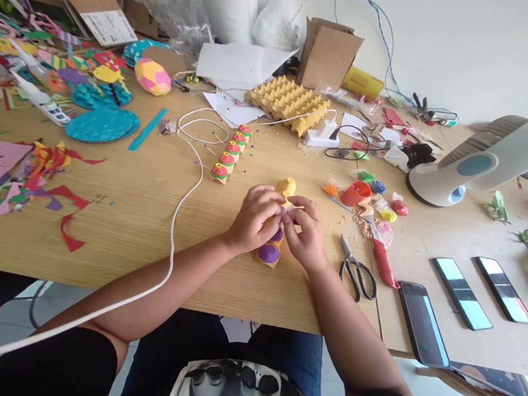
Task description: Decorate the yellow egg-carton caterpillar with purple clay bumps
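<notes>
Both my hands meet over a yellow egg-carton strip [286, 186] lying on the wooden table [142, 212]. The strip has purple clay caps [269, 253] on its humps. My left hand [254, 217] is curled over the middle of the strip, fingers closed on it. My right hand [306, 232] pinches a small bit of purple clay against the strip, fingertips touching those of the left. A finished strip with red, green and yellow caps [229, 154] lies a little further back to the left.
Scissors [355, 271] and a red-handled knife [382, 258] lie right of my hands, with clay lumps [375, 195] behind. Three phones [424, 323] sit at the right front. A white fan [484, 162], egg tray [288, 101], cardboard box [327, 52], white cable [180, 203] and paper scraps [25, 177] surround.
</notes>
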The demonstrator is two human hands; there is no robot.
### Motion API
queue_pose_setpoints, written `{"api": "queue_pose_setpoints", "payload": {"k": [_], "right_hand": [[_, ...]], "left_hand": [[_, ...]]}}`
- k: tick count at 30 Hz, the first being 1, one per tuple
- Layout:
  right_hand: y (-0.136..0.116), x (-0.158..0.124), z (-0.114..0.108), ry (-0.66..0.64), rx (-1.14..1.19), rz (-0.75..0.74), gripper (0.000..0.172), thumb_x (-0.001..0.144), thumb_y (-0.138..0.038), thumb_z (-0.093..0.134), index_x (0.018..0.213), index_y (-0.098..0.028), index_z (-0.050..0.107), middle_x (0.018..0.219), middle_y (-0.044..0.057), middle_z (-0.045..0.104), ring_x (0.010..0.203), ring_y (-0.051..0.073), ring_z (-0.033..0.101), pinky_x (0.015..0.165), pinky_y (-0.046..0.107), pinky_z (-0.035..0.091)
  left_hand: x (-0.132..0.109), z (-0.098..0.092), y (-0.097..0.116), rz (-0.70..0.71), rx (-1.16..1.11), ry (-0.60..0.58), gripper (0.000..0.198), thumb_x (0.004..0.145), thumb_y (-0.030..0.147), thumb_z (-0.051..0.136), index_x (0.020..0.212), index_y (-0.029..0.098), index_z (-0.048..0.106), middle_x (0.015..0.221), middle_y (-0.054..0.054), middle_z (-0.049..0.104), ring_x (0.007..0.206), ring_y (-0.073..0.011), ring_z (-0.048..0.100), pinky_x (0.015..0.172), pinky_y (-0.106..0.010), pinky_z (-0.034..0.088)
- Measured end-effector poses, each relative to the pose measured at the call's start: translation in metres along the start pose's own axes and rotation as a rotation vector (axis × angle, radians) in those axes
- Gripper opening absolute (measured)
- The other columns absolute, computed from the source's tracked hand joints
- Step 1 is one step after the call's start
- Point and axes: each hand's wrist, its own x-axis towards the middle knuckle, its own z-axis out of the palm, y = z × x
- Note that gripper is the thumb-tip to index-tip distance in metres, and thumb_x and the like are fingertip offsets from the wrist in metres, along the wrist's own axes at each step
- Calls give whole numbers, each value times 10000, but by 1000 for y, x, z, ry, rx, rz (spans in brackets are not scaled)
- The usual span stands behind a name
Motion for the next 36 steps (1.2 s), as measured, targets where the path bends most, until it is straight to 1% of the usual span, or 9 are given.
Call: {"api": "queue_pose_setpoints", "payload": {"k": [6,10,13,18,22,27,29,33,36], "right_hand": [[-1,0,4,0,-26,-42,156,945,-206,592,790,-214,605,1204,124,640,1109,258,620,935,465,519],[-2,0,3,-24,-30,-53,142,934,-198,595,793,-216,598,1203,119,641,1116,266,612,941,470,513],[-3,0,1,-38,-23,-46,127,941,-216,599,815,-226,607,1171,106,657,1079,260,623,929,468,519],[-1,2,-2,-21,-82,-58,129,962,-235,591,834,-238,610,1067,90,681,987,240,637,879,441,532],[0,3,-4,-29,-132,-77,111,967,-240,589,857,-241,609,1069,92,670,987,237,637,873,438,534],[0,3,-6,-43,-64,-35,31,965,-225,588,968,-245,611,1094,93,656,1036,246,629,900,449,533],[0,2,-8,-26,-7,0,111,955,-181,558,1036,-242,603,1111,98,644,1058,246,625,904,444,539],[3,3,-12,-12,29,27,319,863,-96,536,1141,-244,582,1228,120,599,1147,275,597,931,467,540],[7,4,-15,-54,-3,-9,437,836,-111,590,1247,-256,559,1294,132,575,1211,306,567,970,504,523]], "left_hand": [[0,2,-6,-35,50,76,85,898,181,549,830,231,551,1146,-73,668,1215,-262,495,1113,-516,418],[0,2,-9,-113,73,109,116,910,199,535,800,233,530,1132,-71,666,1184,-261,524,1098,-513,421],[0,2,-7,-120,43,125,124,930,216,537,807,235,539,1111,-71,666,1163,-252,538,1087,-498,421],[1,0,-2,-164,59,166,113,913,306,643,845,234,589,1156,-87,637,1183,-264,537,1090,-510,412],[3,-2,-1,-125,95,141,90,902,298,678,824,254,681,1242,-69,629,1270,-283,472,1138,-546,365],[3,1,-7,-119,46,115,96,919,320,683,938,309,776,1295,-47,659,1320,-280,442,1145,-558,369],[2,3,-10,-112,-32,85,126,931,312,671,980,304,787,1203,-54,712,1270,-262,496,1105,-520,426],[1,8,-13,-162,-260,19,162,947,306,652,1025,263,788,934,-54,760,984,-211,643,925,-412,539],[0,9,-14,-288,-392,41,197,954,337,639,1053,247,784,959,-58,761,959,-203,669,939,-402,537]]}}
